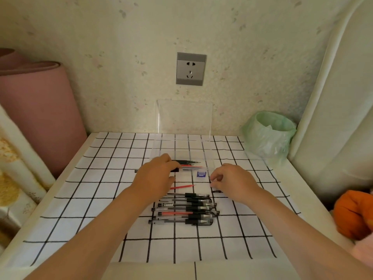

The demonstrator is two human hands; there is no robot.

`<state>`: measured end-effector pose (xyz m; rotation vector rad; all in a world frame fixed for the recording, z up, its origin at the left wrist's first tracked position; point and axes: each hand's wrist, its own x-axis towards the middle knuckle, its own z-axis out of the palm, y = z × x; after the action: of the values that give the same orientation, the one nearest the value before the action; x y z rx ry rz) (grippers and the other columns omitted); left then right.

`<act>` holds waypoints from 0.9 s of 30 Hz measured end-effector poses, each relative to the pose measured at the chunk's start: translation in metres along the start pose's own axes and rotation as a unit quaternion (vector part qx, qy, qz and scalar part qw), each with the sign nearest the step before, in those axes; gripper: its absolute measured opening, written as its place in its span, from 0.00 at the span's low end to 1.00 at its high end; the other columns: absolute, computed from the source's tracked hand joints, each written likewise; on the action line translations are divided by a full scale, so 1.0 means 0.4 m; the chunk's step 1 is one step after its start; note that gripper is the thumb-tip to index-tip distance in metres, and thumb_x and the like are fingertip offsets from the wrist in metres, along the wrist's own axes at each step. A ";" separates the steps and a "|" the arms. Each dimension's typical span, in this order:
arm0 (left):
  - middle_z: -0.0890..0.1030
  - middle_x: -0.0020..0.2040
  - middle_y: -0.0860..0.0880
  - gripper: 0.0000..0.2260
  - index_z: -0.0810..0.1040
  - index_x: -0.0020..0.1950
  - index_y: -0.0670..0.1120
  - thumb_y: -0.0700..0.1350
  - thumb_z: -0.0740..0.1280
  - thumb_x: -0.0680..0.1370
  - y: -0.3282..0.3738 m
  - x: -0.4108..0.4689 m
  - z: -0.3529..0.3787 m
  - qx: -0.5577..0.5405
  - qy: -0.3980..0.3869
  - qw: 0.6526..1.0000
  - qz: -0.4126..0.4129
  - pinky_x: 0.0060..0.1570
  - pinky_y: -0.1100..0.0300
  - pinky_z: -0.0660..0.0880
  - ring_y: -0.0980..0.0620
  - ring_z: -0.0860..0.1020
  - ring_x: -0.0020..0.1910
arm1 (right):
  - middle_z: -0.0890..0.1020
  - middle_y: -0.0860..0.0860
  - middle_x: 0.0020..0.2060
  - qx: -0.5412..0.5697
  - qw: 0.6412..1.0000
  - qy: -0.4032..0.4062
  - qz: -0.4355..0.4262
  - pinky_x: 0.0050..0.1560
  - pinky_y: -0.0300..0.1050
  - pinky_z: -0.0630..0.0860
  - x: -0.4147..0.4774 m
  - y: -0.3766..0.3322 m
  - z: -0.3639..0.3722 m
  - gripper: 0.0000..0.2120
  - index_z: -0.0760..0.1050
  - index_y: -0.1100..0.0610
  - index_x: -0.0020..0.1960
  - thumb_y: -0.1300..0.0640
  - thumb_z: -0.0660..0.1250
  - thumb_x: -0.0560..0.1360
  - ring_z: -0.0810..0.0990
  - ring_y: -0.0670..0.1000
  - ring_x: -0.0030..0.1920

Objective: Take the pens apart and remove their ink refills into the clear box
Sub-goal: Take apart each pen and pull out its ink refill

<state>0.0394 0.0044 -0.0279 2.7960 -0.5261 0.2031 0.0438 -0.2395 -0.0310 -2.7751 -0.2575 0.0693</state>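
Right now the person's left hand [156,175] lies palm down at the near edge of the shallow clear plastic box [182,156], its fingers curled over a short black pen piece [174,170] that pokes out beside the thumb; how firm the grip is I cannot tell. Opposite it, the right hand [232,181] hovers with fingers bent inward and pinched on something thin and clear, too faint to name. Both forearms reach in from the near corners of the table and leave a wedge of free cloth between them.

Inside the box, black and red ink refills [188,163] lie side by side against its near wall. A small blue rectangular item [201,174] sits between the hands. A loose red refill [182,187] rests on the black-and-white checked tablecloth [101,199] just below the left hand. Nearer still, a row of clear-barrelled pens with black grips [185,209] lies stacked crosswise, touching one another. Open cloth spreads to the left and toward the front edge. A green-lined waste bin [270,134] crowds the far right corner.
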 end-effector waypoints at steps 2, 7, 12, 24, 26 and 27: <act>0.74 0.56 0.54 0.16 0.74 0.68 0.55 0.47 0.65 0.80 -0.001 -0.001 -0.004 -0.006 -0.003 1.000 0.007 0.49 0.59 0.74 0.54 0.73 0.53 | 0.78 0.40 0.46 -0.016 1.000 0.002 -0.005 0.43 0.38 0.70 -0.006 -0.006 -0.008 0.08 0.80 0.43 0.54 0.46 0.69 0.75 0.77 0.42 0.47; 0.75 0.52 0.53 0.13 0.76 0.64 0.54 0.50 0.63 0.80 -0.021 0.002 -0.042 0.003 0.002 1.000 0.004 0.48 0.58 0.73 0.53 0.73 0.52 | 0.80 0.39 0.43 -0.028 0.994 0.096 -0.043 0.36 0.34 0.66 -0.014 -0.044 -0.036 0.06 0.79 0.41 0.51 0.46 0.66 0.76 0.74 0.38 0.38; 0.78 0.44 0.51 0.10 0.81 0.55 0.50 0.50 0.61 0.82 -0.073 0.011 -0.082 -0.049 -0.039 0.997 -0.054 0.43 0.55 0.77 0.52 0.77 0.43 | 0.81 0.39 0.45 -0.018 0.987 0.134 -0.088 0.38 0.36 0.69 0.037 -0.108 -0.039 0.07 0.79 0.42 0.54 0.51 0.65 0.78 0.74 0.38 0.36; 0.80 0.43 0.50 0.09 0.80 0.52 0.51 0.49 0.61 0.81 -0.099 -0.019 -0.106 -0.072 -0.059 0.994 -0.063 0.44 0.52 0.78 0.50 0.78 0.42 | 0.84 0.47 0.44 -0.299 0.947 -0.106 -0.050 0.45 0.46 0.80 0.224 -0.195 -0.048 0.07 0.83 0.49 0.46 0.55 0.67 0.72 0.82 0.51 0.44; 0.79 0.42 0.51 0.09 0.80 0.52 0.51 0.49 0.61 0.81 -0.098 -0.020 -0.105 -0.071 -0.062 0.994 -0.062 0.42 0.55 0.77 0.50 0.78 0.41 | 0.84 0.48 0.44 -0.311 0.942 -0.113 -0.054 0.45 0.46 0.80 0.227 -0.199 -0.042 0.08 0.84 0.49 0.47 0.55 0.66 0.73 0.82 0.51 0.44; 0.79 0.42 0.51 0.08 0.80 0.52 0.51 0.49 0.61 0.81 -0.096 -0.020 -0.105 -0.072 -0.063 0.994 -0.060 0.40 0.57 0.75 0.50 0.77 0.41 | 0.84 0.48 0.45 -0.315 0.941 -0.115 -0.055 0.46 0.46 0.80 0.226 -0.201 -0.037 0.09 0.83 0.49 0.48 0.56 0.66 0.73 0.82 0.52 0.45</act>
<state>0.0429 0.0541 0.0007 2.6990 -0.3822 -0.0361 0.1202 -0.1536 0.0096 -3.3797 -0.5835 0.3390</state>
